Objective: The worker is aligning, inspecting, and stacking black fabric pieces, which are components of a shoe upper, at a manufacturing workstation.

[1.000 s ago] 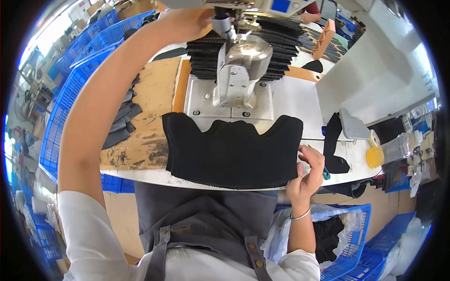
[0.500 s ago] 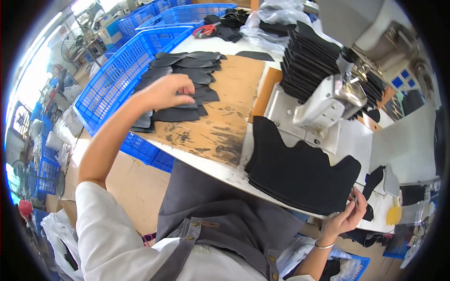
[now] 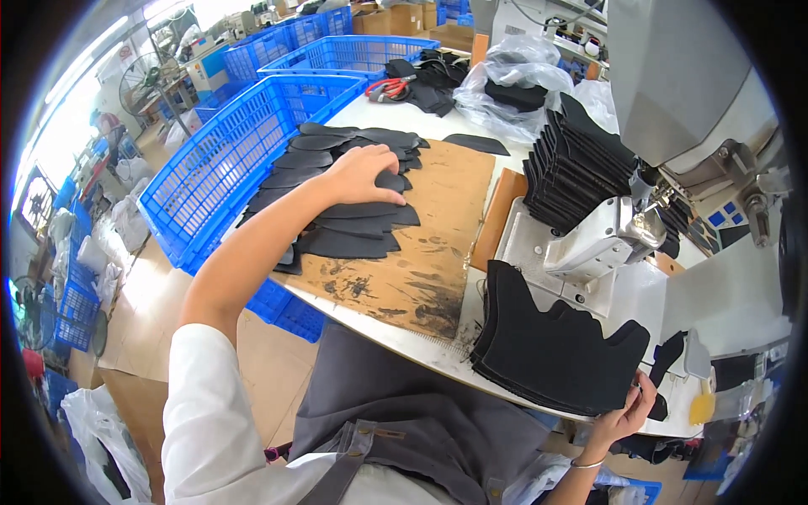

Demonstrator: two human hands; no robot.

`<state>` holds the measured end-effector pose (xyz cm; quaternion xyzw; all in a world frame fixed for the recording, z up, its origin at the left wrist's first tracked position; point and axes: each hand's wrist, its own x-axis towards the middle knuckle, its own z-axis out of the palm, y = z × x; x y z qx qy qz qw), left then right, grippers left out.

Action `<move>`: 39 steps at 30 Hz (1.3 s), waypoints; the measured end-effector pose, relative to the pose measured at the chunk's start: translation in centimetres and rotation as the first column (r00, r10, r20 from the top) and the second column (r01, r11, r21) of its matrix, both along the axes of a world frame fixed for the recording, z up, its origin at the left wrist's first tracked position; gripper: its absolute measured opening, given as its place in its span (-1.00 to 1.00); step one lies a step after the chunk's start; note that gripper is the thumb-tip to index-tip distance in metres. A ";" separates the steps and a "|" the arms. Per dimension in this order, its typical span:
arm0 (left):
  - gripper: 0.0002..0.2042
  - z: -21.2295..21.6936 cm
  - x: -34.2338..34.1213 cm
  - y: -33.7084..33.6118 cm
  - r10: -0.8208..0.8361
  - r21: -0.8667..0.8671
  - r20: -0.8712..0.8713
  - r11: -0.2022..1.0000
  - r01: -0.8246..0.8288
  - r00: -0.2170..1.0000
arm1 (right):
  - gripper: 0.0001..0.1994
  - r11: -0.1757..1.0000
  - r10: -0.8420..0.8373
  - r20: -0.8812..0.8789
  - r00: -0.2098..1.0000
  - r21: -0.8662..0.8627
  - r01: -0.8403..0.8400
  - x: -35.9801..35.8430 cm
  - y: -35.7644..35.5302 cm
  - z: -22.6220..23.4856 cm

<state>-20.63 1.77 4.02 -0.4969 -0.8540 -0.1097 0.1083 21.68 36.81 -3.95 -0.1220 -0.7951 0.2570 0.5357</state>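
Just left of the left hand (image 3: pixel 364 172) stands a blue crate (image 3: pixel 220 160); the bench (image 3: pixel 438 345) runs from under that hand to the right one. The right hand (image 3: pixel 621 414) pinches the near corner of a black stack of cut panels (image 3: pixel 555 353); a tug could fan it (the edge overhangs). The left hand, fingers spread, presses on overlapping black leaf-shaped pieces (image 3: pixel 353 227) beneath it, and lifting might drag several.
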 end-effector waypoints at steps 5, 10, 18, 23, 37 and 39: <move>-0.76 -1.2 -1.5 0.3 -0.056 0.059 0.022 0.997 0.055 0.998 | -0.77 1.000 -0.021 0.020 1.000 -0.007 0.022 -0.3 -0.4 0.3; -0.82 -2.4 -3.3 -0.8 0.227 0.261 0.226 0.923 -0.283 0.947 | -0.78 0.998 -0.029 0.033 0.999 0.056 0.027 -0.4 -0.4 0.4; -0.64 1.6 -5.8 -10.5 0.020 0.532 0.830 0.279 -0.800 0.558 | -0.79 1.000 -0.008 -0.004 1.000 0.008 0.008 -0.3 -0.6 0.5; -0.69 8.4 -0.2 -7.9 -0.495 0.675 0.725 0.375 -0.635 0.478 | -0.74 0.985 -0.133 -0.186 0.973 0.079 0.150 0.7 -1.1 1.9; -0.68 8.5 22.7 11.6 -0.807 0.698 0.486 0.590 -0.407 -0.335 | -0.71 0.209 0.852 -0.091 0.515 -0.843 -0.495 -4.1 -5.9 15.3; -0.74 7.8 21.3 11.5 -0.618 0.659 0.728 0.750 -0.055 0.298 | -0.77 0.383 0.808 0.140 0.573 -0.864 -0.328 -3.3 -5.0 15.7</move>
